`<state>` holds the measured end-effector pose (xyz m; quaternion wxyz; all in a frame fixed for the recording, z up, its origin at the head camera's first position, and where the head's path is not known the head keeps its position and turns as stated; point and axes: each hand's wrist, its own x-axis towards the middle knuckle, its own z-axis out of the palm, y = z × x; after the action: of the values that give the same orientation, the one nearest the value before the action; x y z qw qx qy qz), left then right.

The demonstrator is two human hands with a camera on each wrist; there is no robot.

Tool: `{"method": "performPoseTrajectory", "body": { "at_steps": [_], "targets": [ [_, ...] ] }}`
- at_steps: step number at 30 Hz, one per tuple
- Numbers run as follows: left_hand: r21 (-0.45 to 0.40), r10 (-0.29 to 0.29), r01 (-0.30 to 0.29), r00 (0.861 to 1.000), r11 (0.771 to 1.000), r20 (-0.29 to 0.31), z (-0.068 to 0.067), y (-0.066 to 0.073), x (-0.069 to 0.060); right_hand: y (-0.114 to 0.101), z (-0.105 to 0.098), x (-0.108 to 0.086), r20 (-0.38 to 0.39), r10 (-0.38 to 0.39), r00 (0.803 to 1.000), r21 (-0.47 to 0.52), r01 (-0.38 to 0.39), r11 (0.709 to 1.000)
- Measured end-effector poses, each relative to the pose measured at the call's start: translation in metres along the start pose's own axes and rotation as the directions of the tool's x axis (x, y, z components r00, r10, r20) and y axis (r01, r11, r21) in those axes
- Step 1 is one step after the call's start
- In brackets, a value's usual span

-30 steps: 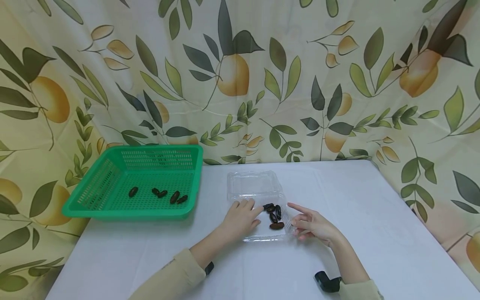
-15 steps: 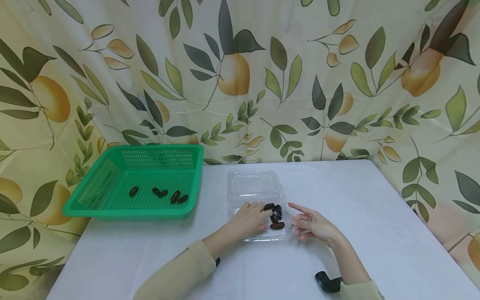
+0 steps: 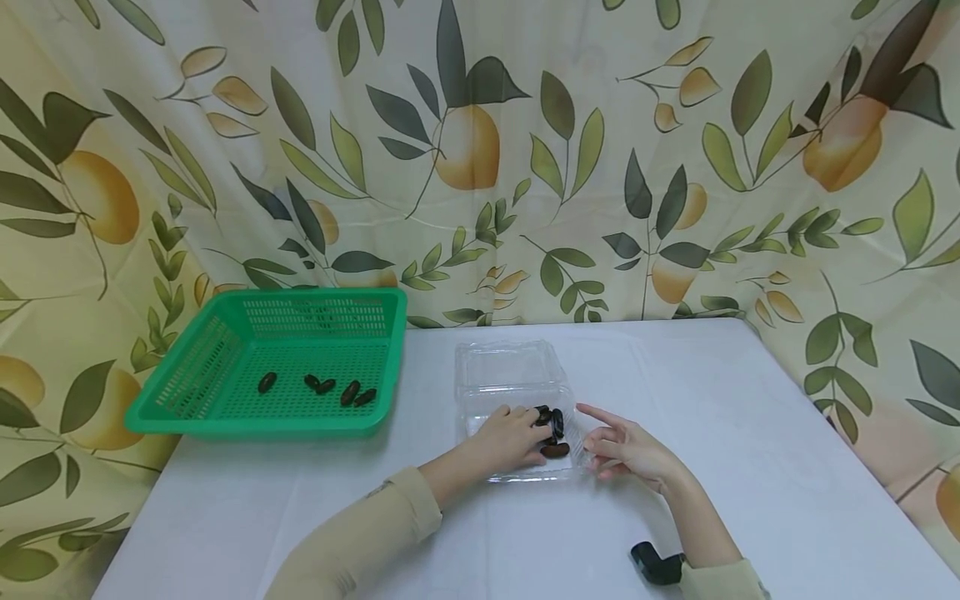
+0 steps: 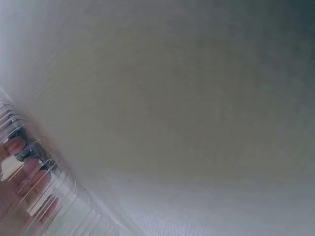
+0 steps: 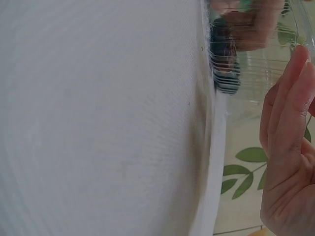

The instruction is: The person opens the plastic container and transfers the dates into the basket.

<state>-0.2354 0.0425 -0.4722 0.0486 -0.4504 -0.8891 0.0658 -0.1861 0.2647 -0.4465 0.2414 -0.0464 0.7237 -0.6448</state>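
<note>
Inside the base of an open clear plastic box [image 3: 498, 479], my left hand [image 3: 506, 440] reaches palm-down, its fingertips against dark oval pieces [image 3: 557, 423]. Through the ribbed wall in the left wrist view, the fingers of that hand [image 4: 29, 182] look spread and loosely bent beside the dark pieces [image 4: 32, 150]. A browner piece [image 3: 555, 451] lies nearer the box's front. My right hand [image 3: 630, 450] touches the box's right side, index finger extended. In the right wrist view, fairly straight fingers of the right hand [image 5: 290, 132] meet the box's edge.
A green slotted basket [image 3: 262, 427] stands on the left of the white-covered table [image 3: 720, 400], with several dark pieces [image 3: 350, 393] in it. The box's lid [image 3: 506, 365] lies folded back, away from me. Behind the table hangs a leaf-and-fruit patterned curtain [image 3: 465, 250].
My left hand has moved right, farther into the box, and now covers part of the dark pieces. The right hand has stayed at the box's side.
</note>
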Motion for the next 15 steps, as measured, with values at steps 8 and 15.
{"method": "performPoseTrajectory", "body": {
  "at_steps": [8, 15],
  "targets": [
    [0.009, 0.025, -0.025, 0.998, 1.000, -0.065, 0.001, 0.001, 0.002, 0.000, 0.000, 0.000, -0.004, 0.006, 1.000, -0.006, -0.006, 1.000],
    [0.043, 0.078, -0.074, 0.992, 0.996, -0.098, -0.005, 0.001, 0.001, 0.001, -0.001, 0.000, 0.003, 0.006, 1.000, -0.005, -0.006, 1.000]
  ]
}}
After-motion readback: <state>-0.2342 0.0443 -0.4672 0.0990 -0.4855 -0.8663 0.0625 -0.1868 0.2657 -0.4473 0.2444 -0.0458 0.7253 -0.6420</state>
